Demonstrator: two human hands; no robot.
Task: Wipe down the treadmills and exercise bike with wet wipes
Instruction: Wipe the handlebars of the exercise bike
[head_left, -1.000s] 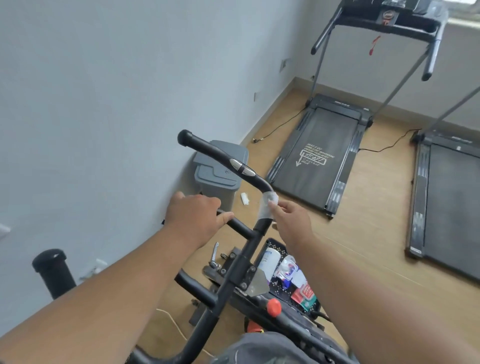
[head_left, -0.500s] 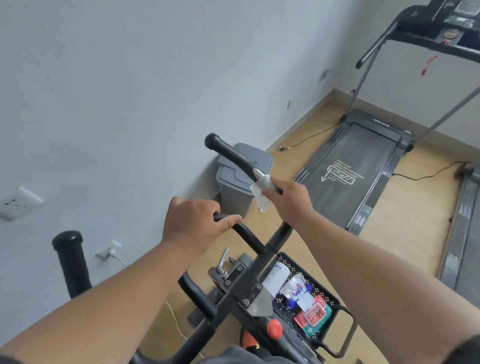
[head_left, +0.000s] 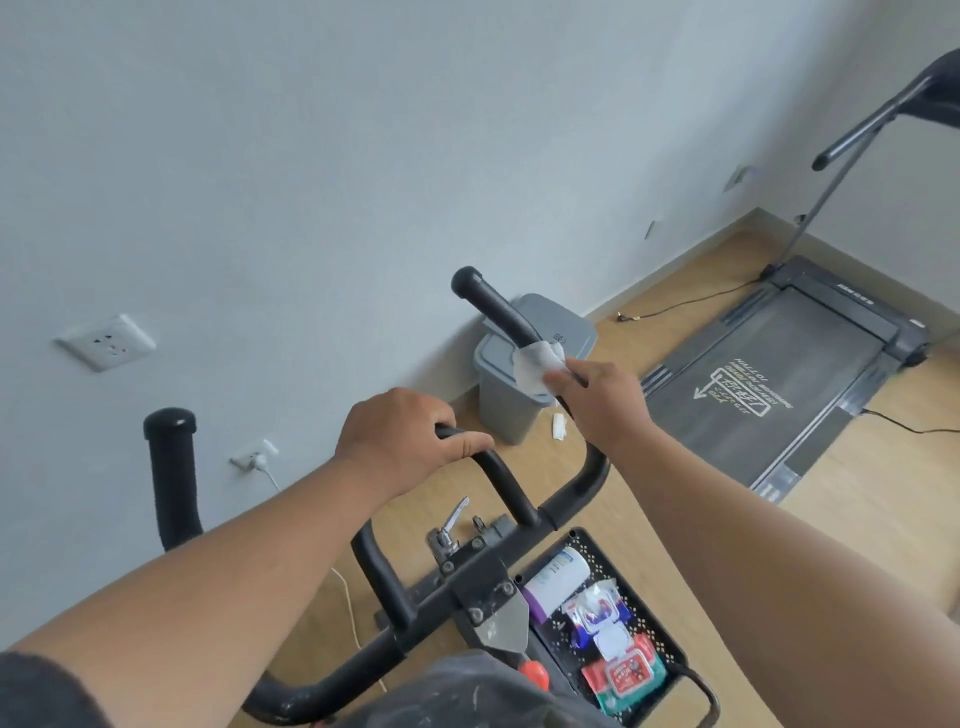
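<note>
A grey lidded bin (head_left: 511, 410) stands against the wall; a black mesh basket (head_left: 670, 649) on the floor holds a white bottle (head_left: 558, 574) and wipe packets (head_left: 621, 670). The black exercise bike handlebar (head_left: 493, 306) rises in front of the bin, a white wet wipe (head_left: 535, 366) wrapped round it, pinched by the right hand (head_left: 597, 397). The left hand (head_left: 400, 436) grips the inner bar. A treadmill (head_left: 779, 384) lies beyond, well apart. A small white scrap (head_left: 558, 427) lies beside the bin.

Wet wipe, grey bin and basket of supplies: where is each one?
wet wipe (head_left: 535, 368), head view, on its white middle, wrapped round the handlebar.
grey bin (head_left: 506, 415), head view, on its front wall.
basket (head_left: 589, 545), head view, on its perforated rim.
</note>
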